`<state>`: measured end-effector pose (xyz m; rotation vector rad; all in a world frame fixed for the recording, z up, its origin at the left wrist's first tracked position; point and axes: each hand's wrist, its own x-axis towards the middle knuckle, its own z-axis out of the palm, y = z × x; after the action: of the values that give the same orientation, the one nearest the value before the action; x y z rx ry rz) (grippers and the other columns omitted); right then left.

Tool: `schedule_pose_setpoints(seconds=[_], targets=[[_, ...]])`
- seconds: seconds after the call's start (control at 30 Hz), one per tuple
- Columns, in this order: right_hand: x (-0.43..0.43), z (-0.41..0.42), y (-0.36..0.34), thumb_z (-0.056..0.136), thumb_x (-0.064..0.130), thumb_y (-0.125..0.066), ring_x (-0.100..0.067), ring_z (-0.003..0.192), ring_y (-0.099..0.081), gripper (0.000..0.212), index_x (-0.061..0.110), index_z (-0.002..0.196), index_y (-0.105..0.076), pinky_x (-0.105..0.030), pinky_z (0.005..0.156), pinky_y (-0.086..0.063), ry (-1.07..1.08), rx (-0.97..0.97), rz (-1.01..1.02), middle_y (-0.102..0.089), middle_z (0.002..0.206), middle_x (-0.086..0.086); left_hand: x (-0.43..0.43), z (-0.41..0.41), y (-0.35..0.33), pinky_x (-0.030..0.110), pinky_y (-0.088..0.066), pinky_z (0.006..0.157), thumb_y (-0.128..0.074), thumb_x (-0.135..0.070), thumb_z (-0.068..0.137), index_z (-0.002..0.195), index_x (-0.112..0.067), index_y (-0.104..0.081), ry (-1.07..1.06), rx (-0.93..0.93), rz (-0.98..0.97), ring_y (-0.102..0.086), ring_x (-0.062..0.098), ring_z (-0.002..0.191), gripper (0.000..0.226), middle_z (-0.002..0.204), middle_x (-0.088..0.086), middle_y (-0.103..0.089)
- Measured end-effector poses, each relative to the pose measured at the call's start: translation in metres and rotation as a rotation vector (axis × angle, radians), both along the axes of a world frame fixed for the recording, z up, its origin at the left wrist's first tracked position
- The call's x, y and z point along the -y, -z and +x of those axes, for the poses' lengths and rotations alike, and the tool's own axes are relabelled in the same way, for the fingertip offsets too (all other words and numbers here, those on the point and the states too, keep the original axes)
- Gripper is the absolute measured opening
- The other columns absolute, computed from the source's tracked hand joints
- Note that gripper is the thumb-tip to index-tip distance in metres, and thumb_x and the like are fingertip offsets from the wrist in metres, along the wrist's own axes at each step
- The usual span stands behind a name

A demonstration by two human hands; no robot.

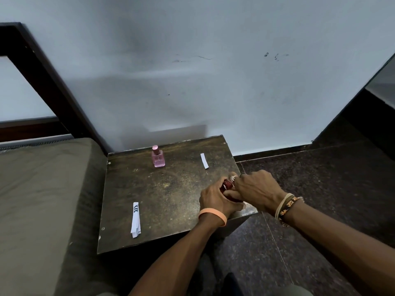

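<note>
Both forearms are reaching forward from the lower edge of the view and meeting over the near right corner of the small dark table (171, 199). The left hand (215, 201), with an orange wristband (213, 215), is curling its fingers round the red bottle (227, 184) from below. The right hand (256, 189), with thread bracelets (286, 207), is closing its fingers over the bottle's upper end. The two hands are covering most of the bottle, so its cap cannot be made out. A pink bottle (158, 158) is standing upright near the far edge, well apart from the hands. A small white strip (204, 160) is lying near the far right corner, beyond the hands. A printed, folded paper strip (135, 218) is lying near the front left. A mattress (42, 189) is lying just beside the table on the left, and a pale wall (213, 82) is rising behind it.
</note>
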<state>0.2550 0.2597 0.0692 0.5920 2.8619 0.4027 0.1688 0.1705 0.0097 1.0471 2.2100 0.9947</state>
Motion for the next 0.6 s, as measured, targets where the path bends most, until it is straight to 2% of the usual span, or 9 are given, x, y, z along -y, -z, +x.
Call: schedule_pose_setpoints(seconds=[0.07, 0.13, 0.2, 0.3, 0.37, 0.43, 0.5, 0.57, 0.6], targets=[[0.001, -0.002, 0.003, 0.098, 0.064, -0.021, -0.021, 0.073, -0.067, 0.057, 0.016, 0.108, -0.051, -0.028, 0.046, -0.029, 0.068, -0.023, 0.032, -0.063, 0.079, 0.001, -0.002, 0.001, -0.001, 0.023, -0.049, 0.073, -0.08, -0.046, 0.051, 0.099, -0.031, -0.06, 0.006, 0.0, -0.01, -0.065, 0.014, 0.082, 0.054, 0.089, -0.008, -0.071], [0.009, -0.009, 0.004, 0.1, 0.059, -0.025, -0.023, 0.08, -0.068, 0.054, 0.016, 0.105, -0.056, -0.03, 0.053, -0.037, 0.154, -0.039, -0.001, -0.067, 0.089, -0.001, -0.002, 0.001, -0.001, 0.026, -0.051, 0.077, -0.079, -0.048, 0.052, 0.102, -0.032, -0.06, 0.008, -0.003, -0.016, -0.066, 0.015, 0.085, 0.056, 0.093, -0.007, -0.072], [0.013, -0.012, 0.002, 0.099, 0.06, -0.028, -0.023, 0.081, -0.067, 0.053, 0.016, 0.105, -0.057, -0.031, 0.055, -0.036, 0.176, -0.055, -0.046, -0.068, 0.095, -0.001, 0.0, 0.0, 0.001, 0.026, -0.052, 0.078, -0.08, -0.047, 0.051, 0.104, -0.033, -0.06, 0.011, -0.013, -0.016, -0.066, 0.014, 0.087, 0.058, 0.094, -0.008, -0.072], [0.006, -0.005, 0.0, 0.098, 0.062, -0.024, -0.017, 0.059, -0.053, 0.053, 0.017, 0.111, -0.049, -0.03, 0.047, -0.03, 0.074, -0.029, -0.027, -0.06, 0.081, 0.001, 0.0, -0.002, 0.001, 0.024, -0.051, 0.078, -0.08, -0.046, 0.051, 0.106, -0.035, -0.059, 0.011, -0.01, -0.014, -0.066, 0.014, 0.088, 0.06, 0.094, -0.008, -0.072], [0.003, -0.002, 0.002, 0.1, 0.06, -0.021, -0.016, 0.052, -0.048, 0.051, 0.017, 0.112, -0.047, -0.029, 0.044, -0.026, 0.064, -0.014, 0.011, -0.053, 0.072, 0.002, -0.002, -0.001, 0.0, 0.026, -0.052, 0.079, -0.079, -0.047, 0.051, 0.105, -0.034, -0.059, 0.018, -0.01, -0.013, -0.066, 0.016, 0.088, 0.058, 0.094, -0.007, -0.072], [0.007, -0.007, 0.008, 0.101, 0.057, -0.023, -0.019, 0.066, -0.062, 0.048, 0.018, 0.111, -0.049, -0.028, 0.047, -0.031, 0.126, -0.046, 0.018, -0.062, 0.079, 0.001, -0.002, 0.0, -0.002, 0.027, -0.052, 0.08, -0.08, -0.046, 0.053, 0.105, -0.033, -0.059, 0.021, -0.013, -0.015, -0.066, 0.017, 0.088, 0.058, 0.095, -0.006, -0.072], [0.014, -0.012, 0.013, 0.101, 0.056, -0.028, -0.024, 0.082, -0.068, 0.046, 0.017, 0.111, -0.05, -0.031, 0.057, -0.039, 0.216, -0.108, -0.048, -0.068, 0.093, -0.002, -0.001, 0.0, -0.001, 0.027, -0.052, 0.078, -0.081, -0.047, 0.053, 0.105, -0.031, -0.06, 0.021, -0.022, -0.018, -0.066, 0.017, 0.087, 0.058, 0.094, -0.005, -0.072], [0.014, -0.01, 0.012, 0.097, 0.061, -0.034, -0.027, 0.086, -0.068, 0.049, 0.017, 0.109, -0.05, -0.034, 0.062, -0.04, 0.275, -0.152, -0.159, -0.067, 0.096, -0.004, 0.0, -0.001, 0.001, 0.025, -0.051, 0.074, -0.081, -0.048, 0.052, 0.103, -0.031, -0.06, 0.023, -0.037, -0.021, -0.066, 0.016, 0.083, 0.058, 0.09, -0.006, -0.072], [0.011, -0.006, 0.009, 0.096, 0.064, -0.033, -0.027, 0.081, -0.067, 0.052, 0.017, 0.108, -0.049, -0.033, 0.06, -0.04, 0.256, -0.139, -0.171, -0.066, 0.091, -0.003, 0.0, -0.002, 0.001, 0.024, -0.05, 0.073, -0.08, -0.049, 0.051, 0.102, -0.032, -0.059, 0.021, -0.04, -0.023, -0.066, 0.016, 0.082, 0.058, 0.088, -0.006, -0.072]])
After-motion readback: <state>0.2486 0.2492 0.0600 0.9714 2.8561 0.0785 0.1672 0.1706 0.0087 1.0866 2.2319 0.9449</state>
